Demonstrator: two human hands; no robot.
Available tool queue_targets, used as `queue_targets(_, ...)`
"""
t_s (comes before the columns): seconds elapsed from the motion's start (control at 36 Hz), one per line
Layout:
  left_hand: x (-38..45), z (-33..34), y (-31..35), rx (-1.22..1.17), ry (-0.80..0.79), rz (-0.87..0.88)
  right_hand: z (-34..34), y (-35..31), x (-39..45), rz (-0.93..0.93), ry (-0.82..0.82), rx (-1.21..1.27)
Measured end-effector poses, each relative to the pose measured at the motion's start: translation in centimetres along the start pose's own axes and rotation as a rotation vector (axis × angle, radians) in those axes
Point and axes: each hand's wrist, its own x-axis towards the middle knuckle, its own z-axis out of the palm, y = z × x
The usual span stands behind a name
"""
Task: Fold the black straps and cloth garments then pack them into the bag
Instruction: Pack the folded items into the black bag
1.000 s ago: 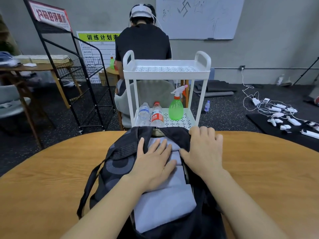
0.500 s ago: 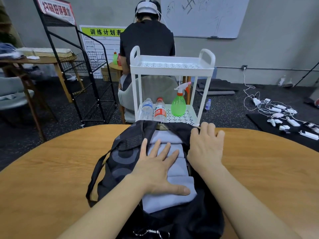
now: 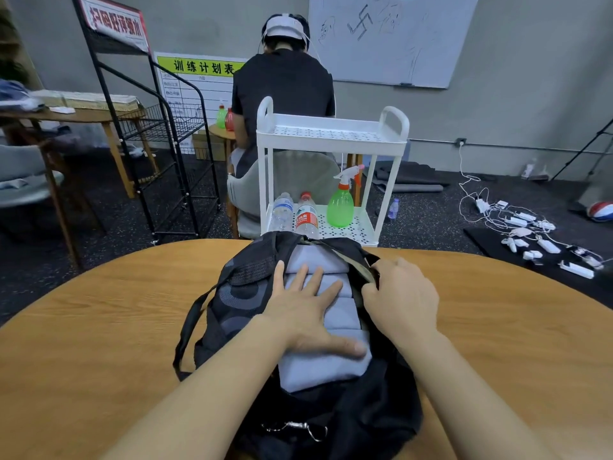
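A person packs folded grey cloth garments (image 3: pixel 326 327) into a black bag (image 3: pixel 238 303) lying open on a round wooden counter (image 3: pixel 99 327) in the lower half of the frame. The left hand (image 3: pixel 306 310) lies flat on the stack at the center of the frame, fingers straight and spread, thumb stretched toward the lower right, pressing down and gripping nothing. The right hand (image 3: pixel 403 293), just right of center, curls its fingers round the bag's right opening edge, apparently pulling it outward. The garments sit mostly inside the bag, directly under the left palm, and their near end still pokes out below the thumb toward the bottom of the frame. The likely trouble: if the left hand shoves forward rather than down, the folded layers could slide over each other and bunch, undoing the folds; if the right hand lets the edge slip, the opening could fall across the stack and catch it. A metal clip (image 3: pixel 298 428) lies on the bag's near end at the bottom center. No black straps can be told apart from the bag here.
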Motion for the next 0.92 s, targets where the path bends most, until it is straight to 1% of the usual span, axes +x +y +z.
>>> queue_targets(0.08, 0.7, -1.2, 0.0, -0.060, 0.045, -0.011, -0.6, 0.1, -0.5, 0.023, -0.003, -0.039)
queue_targets(0.17, 1.9, -1.8, -0.2, -0.050, 0.082, -0.055, -0.9, -0.1, -0.8, 0.029, 0.008, -0.043)
queue_targets(0.33, 3.6, -1.4, -0.1, 0.008, 0.013, -0.155, -1.0, -0.7, -1.1, 0.046, 0.075, 0.032)
queue_targets(0.47, 4.3, -0.7, 0.0, 0.069, -0.011, -0.166, -0.9, -0.6, -1.3, 0.071, 0.095, 0.040)
queue_targets(0.61, 4.2, -0.9, -0.4, 0.071, 0.025, -0.150, -0.8, -0.7, -2.1, 0.079, 0.080, 0.012)
queue_targets(0.67, 3.7, -0.9, -0.4, 0.054, 0.050, -0.137, -0.8, -0.6, -2.6, 0.073, 0.110, 0.000)
queue_targets(0.75, 2.4, -1.1, -0.3, 0.018, 0.079, -0.114, -0.3, -0.4, -3.4, 0.048, 0.201, 0.021)
queue_targets(0.81, 1.1, -1.4, -0.3, -0.005, 0.110, -0.105, -0.4, -0.8, -4.1, -0.017, 0.256, 0.019)
queue_targets(0.89, -1.3, -1.5, -0.8, -0.018, 0.209, -0.131, -0.7, -2.7, -5.2, -0.168, 0.258, 0.062)
queue_targets(0.92, -2.0, -1.5, -1.1, -0.023, 0.247, -0.151, -0.3, -3.4, -5.3, -0.221, 0.214, 0.082)
